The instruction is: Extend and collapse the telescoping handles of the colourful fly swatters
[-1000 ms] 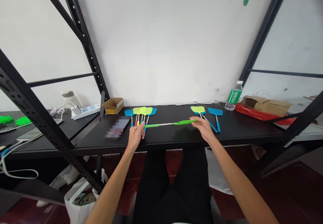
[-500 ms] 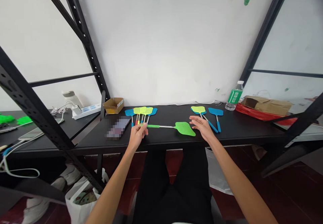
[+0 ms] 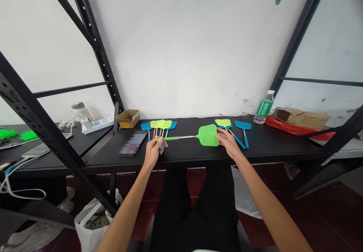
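Note:
Held level above the front of the black table (image 3: 184, 159) is a green fly swatter (image 3: 208, 135) with a perforated head and a thin metal shaft. My left hand (image 3: 153, 150) is closed around the end of its green handle. At the head's right edge, my right hand (image 3: 228, 144) pinches the rim between thumb and fingers. Behind my left hand lie several yellow and blue fly swatters (image 3: 164, 124), handles toward me. Beyond my right hand rest a yellow fly swatter (image 3: 223, 123) overlapping a blue one, and a separate blue fly swatter (image 3: 243, 125).
A small open cardboard box (image 3: 128, 119) and a partly blurred phone (image 3: 134, 144) are on the left. At right stand a water bottle (image 3: 264, 107) and a flattened brown carton (image 3: 302, 119) on red plastic. Black shelf posts (image 3: 99, 51) frame both sides.
The swatter's head has turned from edge-tilted to nearly flat toward me, rising slightly. My right hand, apart from it before, has closed on its edge. The left hand keeps the handle.

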The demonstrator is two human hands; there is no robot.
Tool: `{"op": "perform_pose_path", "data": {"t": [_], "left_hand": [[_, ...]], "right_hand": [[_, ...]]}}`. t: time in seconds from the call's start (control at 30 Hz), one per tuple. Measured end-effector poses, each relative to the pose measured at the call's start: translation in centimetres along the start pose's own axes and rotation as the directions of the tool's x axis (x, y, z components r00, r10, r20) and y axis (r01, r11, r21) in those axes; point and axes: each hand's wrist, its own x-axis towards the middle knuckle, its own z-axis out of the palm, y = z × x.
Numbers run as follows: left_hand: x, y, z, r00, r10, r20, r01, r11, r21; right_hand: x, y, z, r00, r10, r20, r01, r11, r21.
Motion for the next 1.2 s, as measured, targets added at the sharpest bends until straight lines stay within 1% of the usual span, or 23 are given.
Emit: {"op": "perform_pose_path", "data": {"t": [0.07,0.13,0.2,0.23,0.33,0.53,0.67,0.8,0.97,1.2], "left_hand": [[0.0,0.0,0.0,1.000,0.002,-0.005,-0.002,1.000,0.000],[-0.1,0.1,0.0,1.000,0.012,-0.011,-0.012,1.000,0.001],[-0.1,0.1,0.0,1.000,0.016,-0.014,-0.016,1.000,-0.003],[-0.1,0.0,0.0,1.000,0.013,-0.013,-0.013,1.000,-0.007],[-0.1,0.1,0.0,1.000,-0.012,-0.003,0.012,1.000,-0.013],[-0.2,0.6,0.1,0.997,-0.083,0.006,0.083,0.994,-0.073],[-0.3,0.8,0.2,0.994,-0.107,-0.004,0.106,0.993,-0.054],[-0.4,1.0,0.3,0.994,-0.111,-0.002,0.111,0.993,-0.039],[-0.3,1.2,0.4,0.992,-0.122,0.010,0.123,0.992,-0.020],[-0.1,0.7,0.2,0.998,-0.053,0.027,0.054,0.998,-0.016]], "right_hand": [[0.0,0.0,0.0,0.999,-0.005,0.039,0.006,1.000,-0.031],[-0.1,0.0,0.0,0.994,-0.026,0.103,0.032,0.997,-0.065],[-0.1,0.0,0.0,0.984,-0.055,0.167,0.068,0.995,-0.070],[-0.2,0.0,-0.1,0.981,-0.071,0.181,0.084,0.994,-0.064],[-0.2,0.0,-0.1,0.982,-0.103,0.159,0.109,0.994,-0.031],[-0.3,-0.1,0.0,0.987,-0.111,0.120,0.114,0.993,-0.023],[-0.2,0.0,0.0,0.990,-0.110,0.083,0.111,0.994,-0.010],[-0.2,0.1,0.1,0.994,-0.107,0.020,0.107,0.994,-0.005],[-0.2,-0.2,0.2,0.996,-0.085,0.002,0.085,0.996,-0.012],[-0.5,-0.7,0.1,1.000,-0.025,-0.009,0.026,0.999,0.034]]}}
